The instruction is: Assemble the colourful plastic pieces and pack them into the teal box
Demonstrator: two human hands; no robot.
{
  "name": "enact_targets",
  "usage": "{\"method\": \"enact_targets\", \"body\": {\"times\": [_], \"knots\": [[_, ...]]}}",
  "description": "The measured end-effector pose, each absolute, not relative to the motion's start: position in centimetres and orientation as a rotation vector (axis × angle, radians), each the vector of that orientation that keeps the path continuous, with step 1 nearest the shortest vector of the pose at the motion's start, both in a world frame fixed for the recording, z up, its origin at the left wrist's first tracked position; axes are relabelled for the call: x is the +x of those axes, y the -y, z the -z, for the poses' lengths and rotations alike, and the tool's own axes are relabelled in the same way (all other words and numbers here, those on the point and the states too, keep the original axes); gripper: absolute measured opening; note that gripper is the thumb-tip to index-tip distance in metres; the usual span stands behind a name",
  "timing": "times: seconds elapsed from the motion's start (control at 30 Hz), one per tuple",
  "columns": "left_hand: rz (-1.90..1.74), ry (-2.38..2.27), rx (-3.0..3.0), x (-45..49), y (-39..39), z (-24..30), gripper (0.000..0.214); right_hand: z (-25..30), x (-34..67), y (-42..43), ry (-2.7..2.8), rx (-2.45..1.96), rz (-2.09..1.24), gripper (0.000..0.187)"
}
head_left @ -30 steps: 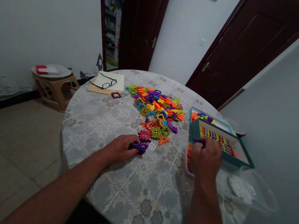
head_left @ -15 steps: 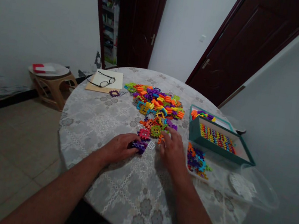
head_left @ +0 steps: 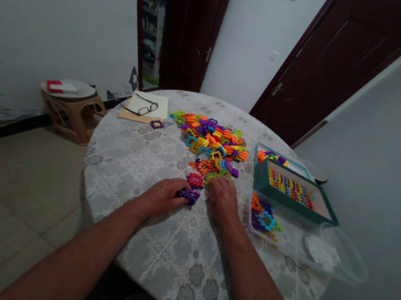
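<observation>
Stool (head_left: 69, 99): far left on the floor, beside the table, with a red and white item lying on its top.
Glasses (head_left: 142, 107): at the table's far left edge, resting on a sheet of paper (head_left: 146, 106).
Table (head_left: 153, 254): round, covered with a patterned cloth.
Left hand (head_left: 160, 198): palm down on the cloth, your fingers curled onto the purple cluster; how firmly they close on it, you cannot tell.
Purple cluster (head_left: 188, 196): near the table's middle, between your two hands, touching the left fingertips.
Red piece (head_left: 195, 179): just beyond the purple cluster.
Pile (head_left: 213, 142): loose colourful pieces spread farther back.
Right hand (head_left: 222, 199): palm down just right of the cluster, fingers bent over small pieces at the pile's near edge; its grip is hidden.
Clear tray (head_left: 285, 237): to the right, holding mixed pieces.
Teal box (head_left: 262, 180): behind the tray, with rows of coloured pieces inside.
</observation>
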State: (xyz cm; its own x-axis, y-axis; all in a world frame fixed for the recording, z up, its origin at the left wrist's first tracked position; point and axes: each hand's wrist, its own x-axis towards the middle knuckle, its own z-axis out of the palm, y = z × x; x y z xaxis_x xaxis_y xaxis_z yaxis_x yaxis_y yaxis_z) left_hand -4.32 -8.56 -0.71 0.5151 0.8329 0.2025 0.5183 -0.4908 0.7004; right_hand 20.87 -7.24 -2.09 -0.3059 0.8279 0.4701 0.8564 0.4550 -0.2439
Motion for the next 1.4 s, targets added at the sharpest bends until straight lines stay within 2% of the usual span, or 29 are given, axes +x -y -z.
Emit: {"method": "enact_targets", "body": {"times": [0.17, 0.33, 0.57, 0.73, 0.83, 0.9, 1.03, 1.13, 1.4], "knots": [[-0.731, -1.079, 2.19, -4.3, 8.7, 0.6, 0.016, 1.5, 20.9, 8.5, 1.95, -1.235, -0.155, 0.022], [-0.746, -1.138, 2.136, -4.3, 9.0, 0.2, 0.017, 0.7, 19.6, 10.3, 1.927, -1.257, -0.343, 0.02], [-0.73, -1.27, 2.037, -4.4, 9.0, 0.5, 0.028, 0.3, 18.5, 10.9, 1.937, -1.238, -0.563, 0.013], [-0.868, -1.205, 2.077, -4.4, 8.9, 0.7, 0.037, 0.8, 18.6, 11.0, 1.945, -1.241, -0.732, 0.014], [-0.838, -1.088, 2.139, -4.4, 8.9, 0.5, 0.03, 0.8, 18.8, 10.7, 2.001, -1.14, -0.657, 0.019], [-0.788, -1.078, 2.159, -4.4, 9.0, 0.4, 0.025, 1.0, 19.2, 10.2, 1.983, -1.123, -0.484, 0.023], [-0.761, -1.124, 2.162, -4.4, 9.0, 0.5, 0.028, 2.0, 20.2, 8.8, 1.953, -1.326, -0.054, 0.033], [-0.746, -1.137, 2.162, -4.4, 8.9, 0.5, 0.029, 3.0, 20.7, 8.1, 2.0, -1.485, 0.085, 0.043], [-0.75, -1.142, 2.167, -4.4, 9.0, 0.3, 0.032, 3.6, 21.1, 7.4, 2.006, -1.553, 0.135, 0.026]]}}
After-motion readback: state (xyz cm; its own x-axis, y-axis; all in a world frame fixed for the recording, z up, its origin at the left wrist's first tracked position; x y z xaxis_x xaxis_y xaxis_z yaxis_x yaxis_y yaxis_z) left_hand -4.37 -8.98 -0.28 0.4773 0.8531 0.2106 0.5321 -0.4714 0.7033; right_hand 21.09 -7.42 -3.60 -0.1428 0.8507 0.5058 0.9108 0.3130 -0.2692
